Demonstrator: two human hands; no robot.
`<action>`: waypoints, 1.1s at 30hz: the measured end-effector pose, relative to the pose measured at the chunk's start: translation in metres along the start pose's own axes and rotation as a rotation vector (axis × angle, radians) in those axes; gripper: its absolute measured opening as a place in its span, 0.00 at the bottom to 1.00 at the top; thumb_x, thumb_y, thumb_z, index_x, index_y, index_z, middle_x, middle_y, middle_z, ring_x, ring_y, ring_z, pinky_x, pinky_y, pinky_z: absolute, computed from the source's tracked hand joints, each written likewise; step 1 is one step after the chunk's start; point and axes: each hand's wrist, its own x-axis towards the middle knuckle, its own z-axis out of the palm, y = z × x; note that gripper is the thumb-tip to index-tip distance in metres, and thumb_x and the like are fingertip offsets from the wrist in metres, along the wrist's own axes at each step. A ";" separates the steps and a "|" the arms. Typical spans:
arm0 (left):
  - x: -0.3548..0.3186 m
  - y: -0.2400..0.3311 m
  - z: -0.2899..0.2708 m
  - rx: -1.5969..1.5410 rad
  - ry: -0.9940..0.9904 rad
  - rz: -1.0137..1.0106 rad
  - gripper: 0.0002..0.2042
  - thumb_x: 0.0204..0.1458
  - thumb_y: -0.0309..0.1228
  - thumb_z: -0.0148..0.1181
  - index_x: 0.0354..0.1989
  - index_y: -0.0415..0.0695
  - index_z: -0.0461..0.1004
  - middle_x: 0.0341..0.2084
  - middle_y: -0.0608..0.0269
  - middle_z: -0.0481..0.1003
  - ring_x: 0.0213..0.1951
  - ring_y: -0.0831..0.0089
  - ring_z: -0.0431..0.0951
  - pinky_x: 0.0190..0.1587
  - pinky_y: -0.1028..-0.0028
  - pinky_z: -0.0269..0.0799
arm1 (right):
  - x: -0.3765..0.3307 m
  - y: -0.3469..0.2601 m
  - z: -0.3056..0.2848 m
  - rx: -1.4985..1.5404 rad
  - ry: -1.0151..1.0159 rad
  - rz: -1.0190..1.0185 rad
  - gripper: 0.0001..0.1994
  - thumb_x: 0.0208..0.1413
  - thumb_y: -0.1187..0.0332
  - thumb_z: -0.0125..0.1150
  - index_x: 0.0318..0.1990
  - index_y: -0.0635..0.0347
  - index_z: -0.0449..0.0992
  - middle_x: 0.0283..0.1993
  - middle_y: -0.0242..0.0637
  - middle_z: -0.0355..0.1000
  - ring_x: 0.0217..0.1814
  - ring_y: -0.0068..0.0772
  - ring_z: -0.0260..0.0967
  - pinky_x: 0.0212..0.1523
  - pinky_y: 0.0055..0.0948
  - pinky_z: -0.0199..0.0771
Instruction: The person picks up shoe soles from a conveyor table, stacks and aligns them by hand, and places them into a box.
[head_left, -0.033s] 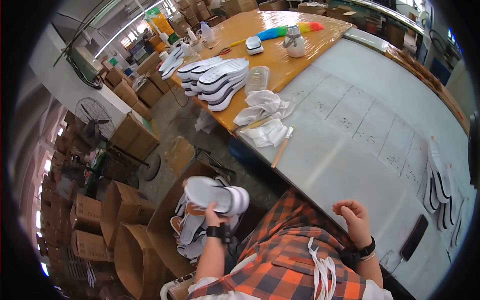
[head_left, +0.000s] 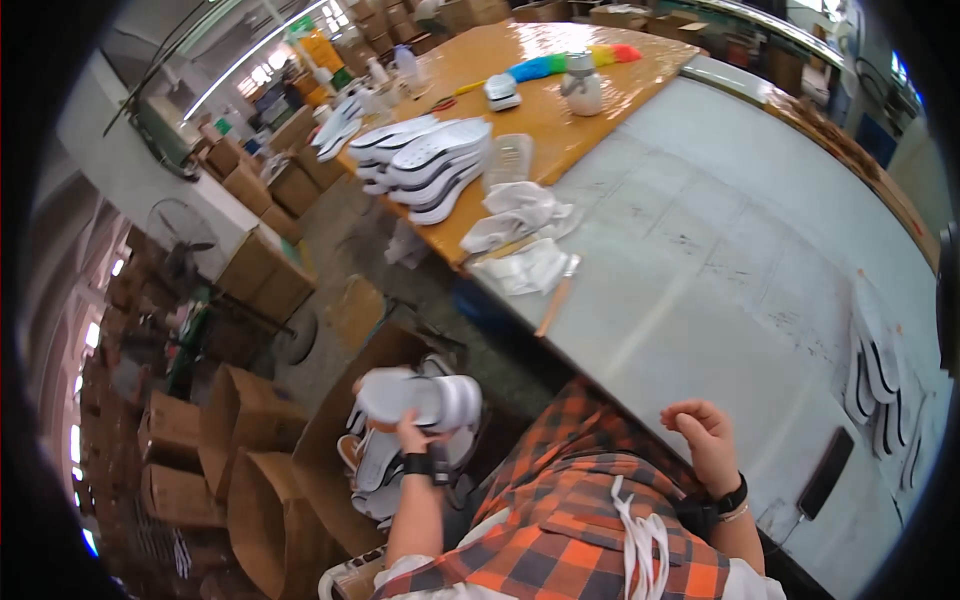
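Observation:
Over the open carton at the lower middle, my left hand [head_left: 413, 432] is closed around white shoe soles [head_left: 398, 397], blurred by motion; how many I cannot tell. Below them, the carton [head_left: 335, 450] contains more loose soles [head_left: 378, 458], some white and some with orange-brown parts. My right hand [head_left: 705, 435] hovers by the grey tabletop's near edge, fingers loosely curled, with nothing visible in them. Closest to it on the table lies a black phone [head_left: 827, 474] with a cable. White soles with dark lines [head_left: 872, 365] lie farther right.
A stack of white soles [head_left: 430, 165] stands on the orange table end [head_left: 560, 160]. White cloths [head_left: 520, 225], a brush [head_left: 557, 297], a clear tray [head_left: 508, 162] and a bottle [head_left: 582, 88] are nearby. Left are open cartons [head_left: 265, 510] and a standing fan [head_left: 180, 235].
My left hand has shifted slightly left and down with the soles, closer over the carton. My right hand has barely moved. The whole view has slid a little.

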 end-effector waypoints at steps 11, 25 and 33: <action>-0.025 -0.023 0.189 0.164 -0.295 -0.064 0.13 0.51 0.37 0.47 0.35 0.39 0.68 0.29 0.56 0.68 0.31 0.63 0.68 0.35 0.67 0.67 | 0.072 0.061 0.010 0.274 -0.054 -0.002 0.10 0.54 0.68 0.51 0.40 0.65 0.70 0.36 0.32 0.70 0.40 0.20 0.66 0.44 0.22 0.66; 0.023 0.010 0.281 0.941 -0.527 0.323 0.17 0.52 0.45 0.42 0.30 0.43 0.69 0.16 0.62 0.65 0.17 0.65 0.65 0.13 0.69 0.60 | 0.071 0.084 -0.053 0.598 0.101 -0.145 0.09 0.55 0.65 0.49 0.40 0.59 0.70 0.34 0.25 0.68 0.36 0.14 0.62 0.40 0.17 0.62; 0.009 -0.012 0.313 1.112 -0.540 0.379 0.17 0.52 0.46 0.42 0.32 0.44 0.69 0.17 0.62 0.65 0.16 0.65 0.64 0.13 0.69 0.60 | 0.066 0.087 -0.071 0.936 0.276 -0.139 0.08 0.57 0.68 0.47 0.40 0.59 0.70 0.35 0.26 0.69 0.37 0.15 0.63 0.41 0.17 0.63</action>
